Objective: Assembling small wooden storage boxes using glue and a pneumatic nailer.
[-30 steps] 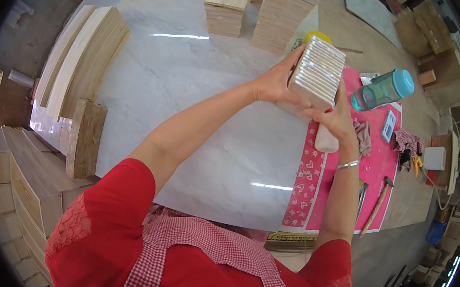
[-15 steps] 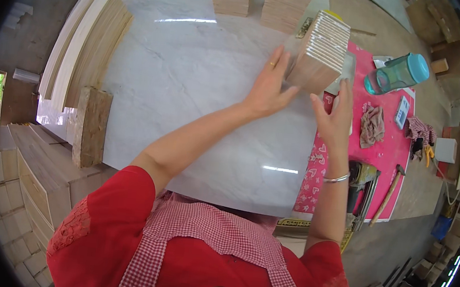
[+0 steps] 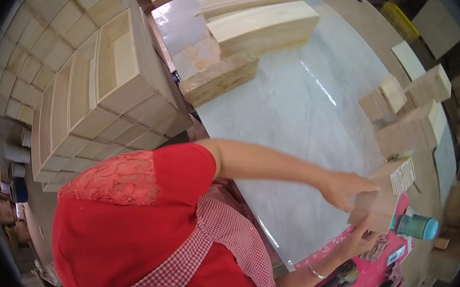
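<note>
A stack of light wooden boards (image 3: 376,206) stands at the right of the table, with white glue-like lines across its far end. My left hand (image 3: 347,191) closes on its left side, thumb low and fingers over the face. From the near side my right hand (image 3: 360,243), with a bangle on the wrist, grips the lower edge of the boards, fingers bent over it. Whether they hold the whole stack or only its front board I cannot tell. Just past the boards lies a teal bottle (image 3: 417,227), partly hidden by them.
Wooden stacks (image 3: 414,128) stand at the table's far right. Long curved boards (image 3: 263,28) lie beside a rough block (image 3: 219,79) at the far left. Wooden drawer-like boxes (image 3: 119,88) are piled left of the table. A pink cloth (image 3: 378,271) carries a rag and tools.
The view has swung to the left, bringing the piled boxes in. My hands, earlier spread at either side of the glued stack, now close on its boards.
</note>
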The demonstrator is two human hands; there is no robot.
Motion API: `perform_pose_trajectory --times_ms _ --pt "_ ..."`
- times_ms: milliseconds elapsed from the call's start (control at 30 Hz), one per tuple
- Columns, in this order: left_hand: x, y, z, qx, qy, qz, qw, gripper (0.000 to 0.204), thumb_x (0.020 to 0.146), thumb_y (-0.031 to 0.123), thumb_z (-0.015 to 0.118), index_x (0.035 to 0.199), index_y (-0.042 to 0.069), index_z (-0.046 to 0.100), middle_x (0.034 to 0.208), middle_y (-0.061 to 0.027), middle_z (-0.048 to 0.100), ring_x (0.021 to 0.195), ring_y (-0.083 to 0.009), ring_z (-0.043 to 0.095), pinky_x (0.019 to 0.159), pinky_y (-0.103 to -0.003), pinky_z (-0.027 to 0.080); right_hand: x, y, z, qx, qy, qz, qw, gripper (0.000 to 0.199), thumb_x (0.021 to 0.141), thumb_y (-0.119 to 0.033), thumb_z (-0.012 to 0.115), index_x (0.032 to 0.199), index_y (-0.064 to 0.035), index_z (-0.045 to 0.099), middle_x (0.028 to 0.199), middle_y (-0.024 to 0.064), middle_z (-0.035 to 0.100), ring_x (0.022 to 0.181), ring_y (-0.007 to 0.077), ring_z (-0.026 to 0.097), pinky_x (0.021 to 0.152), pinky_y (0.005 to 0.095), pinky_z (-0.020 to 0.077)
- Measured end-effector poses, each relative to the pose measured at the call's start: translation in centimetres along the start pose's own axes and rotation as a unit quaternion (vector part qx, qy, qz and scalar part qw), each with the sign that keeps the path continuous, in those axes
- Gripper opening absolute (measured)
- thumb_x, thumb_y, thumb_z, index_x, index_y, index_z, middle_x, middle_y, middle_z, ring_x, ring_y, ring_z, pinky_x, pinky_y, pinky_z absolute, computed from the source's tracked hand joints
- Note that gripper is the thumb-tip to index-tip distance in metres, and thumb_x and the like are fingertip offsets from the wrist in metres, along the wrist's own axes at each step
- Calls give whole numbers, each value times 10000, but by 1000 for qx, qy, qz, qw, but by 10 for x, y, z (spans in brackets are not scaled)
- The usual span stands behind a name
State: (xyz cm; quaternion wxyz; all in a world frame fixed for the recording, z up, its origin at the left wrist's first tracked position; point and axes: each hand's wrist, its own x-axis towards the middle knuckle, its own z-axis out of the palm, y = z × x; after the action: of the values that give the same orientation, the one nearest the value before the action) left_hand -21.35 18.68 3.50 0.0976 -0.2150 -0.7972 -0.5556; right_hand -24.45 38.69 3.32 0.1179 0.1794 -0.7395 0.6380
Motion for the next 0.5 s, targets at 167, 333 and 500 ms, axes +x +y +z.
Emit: perform_pose_trajectory --times_ms 167,333,500 --pt "-52 1 -223 488 224 -167 827 785 755 554 758 1253 -17 551 1284 -225 560 1187 -375 548 988 -483 459 -48 -9 -4 -57 -89 67 992 332 957 -128 659 1208 70 573 1053 96 657 903 124 612 783 276 514" --pt "-124 35 -353 546 121 -554 617 807 649 600 841 1205 54 633 1200 -131 646 1127 -303 619 929 -499 498 -85 -16 6 -37 -104 78 991 246 964 -127 646 1125 53 598 1005 94 669 841 115 616 695 252 504" --pt "-141 36 -355 525 156 -567 615 850 645 554 853 1282 61 584 1227 -132 646 1143 -310 610 945 -487 488 -96 -25 8 -28 -134 93 986 257 965 -129 647 1139 52 592 1036 94 657 879 114 612 732 256 507"
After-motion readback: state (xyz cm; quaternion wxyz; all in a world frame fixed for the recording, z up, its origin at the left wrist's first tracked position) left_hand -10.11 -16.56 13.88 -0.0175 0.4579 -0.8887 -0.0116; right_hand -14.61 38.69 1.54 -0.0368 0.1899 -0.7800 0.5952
